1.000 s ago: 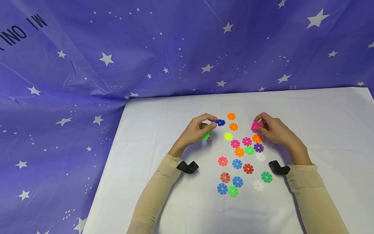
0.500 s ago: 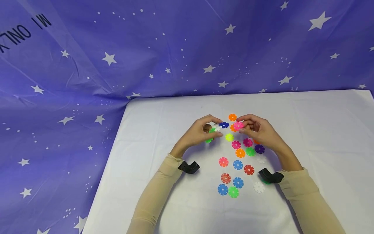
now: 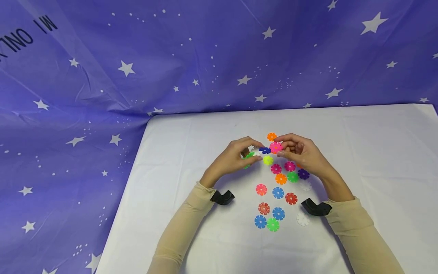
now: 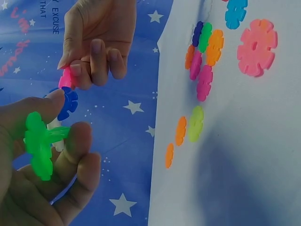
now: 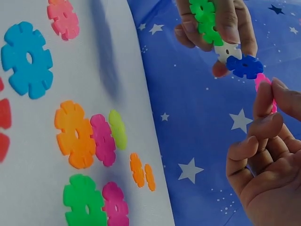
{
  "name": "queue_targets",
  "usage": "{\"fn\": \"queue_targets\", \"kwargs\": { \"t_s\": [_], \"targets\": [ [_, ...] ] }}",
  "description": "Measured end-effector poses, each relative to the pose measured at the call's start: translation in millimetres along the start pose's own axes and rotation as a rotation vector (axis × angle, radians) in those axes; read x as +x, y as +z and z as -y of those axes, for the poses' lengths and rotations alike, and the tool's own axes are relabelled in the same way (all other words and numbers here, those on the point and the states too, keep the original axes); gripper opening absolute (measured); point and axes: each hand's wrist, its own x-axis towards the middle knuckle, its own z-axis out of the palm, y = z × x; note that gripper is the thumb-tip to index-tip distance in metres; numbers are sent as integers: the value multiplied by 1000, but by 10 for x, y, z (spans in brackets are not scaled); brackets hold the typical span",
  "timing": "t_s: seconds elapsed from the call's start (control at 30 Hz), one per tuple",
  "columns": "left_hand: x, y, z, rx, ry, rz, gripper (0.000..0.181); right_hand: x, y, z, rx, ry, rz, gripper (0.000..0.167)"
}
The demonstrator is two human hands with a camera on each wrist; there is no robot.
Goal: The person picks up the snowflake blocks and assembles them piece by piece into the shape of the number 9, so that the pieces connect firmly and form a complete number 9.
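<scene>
Closing the gap seen a moment ago, right hand point(image 3: 302, 154) now holds the pink disc point(image 3: 276, 147) pinched against the blue disc point(image 5: 244, 67), right end of the chain point(image 5: 230, 51) the left hand point(image 3: 236, 155) grips, above the desk point(image 3: 164, 171), far half. Linking looks underway; can't tell if slotted.

Beyond the far edge of a white cloth-covered table point(image 3: 386, 152), a purple-blue fabric backdrop point(image 3: 212, 23) with white five-pointed stars point(image 3: 373, 23) and small white dots point(image 3: 190, 39), wrinkled near the far left corner and hanging past the left edge. Black printed lettering point(image 3: 16, 40) high beyond that corner. Faint creases, soft shadows across the surface.
</scene>
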Motion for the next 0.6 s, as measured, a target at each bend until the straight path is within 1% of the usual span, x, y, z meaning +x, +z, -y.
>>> {"fn": "queue_targets", "kwargs": {
  "t_s": [0.13, 0.23, 0.37, 0.5, 0.6],
  "targets": [
    [-11, -6, -17, 11, 13, -15, 32, 6, 15, -7, 6, -2, 8, 34],
    [-7, -9, -27, 21, 33, -28, 31, 8, 31, 4, 17, 13, 1, 34],
    [2, -14, -53, 65, 62, -77, 31, 10, 64, 33, 41, 47, -38, 34],
    [-1, -13, -86, 109, 84, -125, 28, 11, 112, 51, 78, 59, -72, 34],
    [-10, 2, -92, 113, 87, -139, 27, 14, 154, 47, 127, 65, -83, 34]
  ]
}}
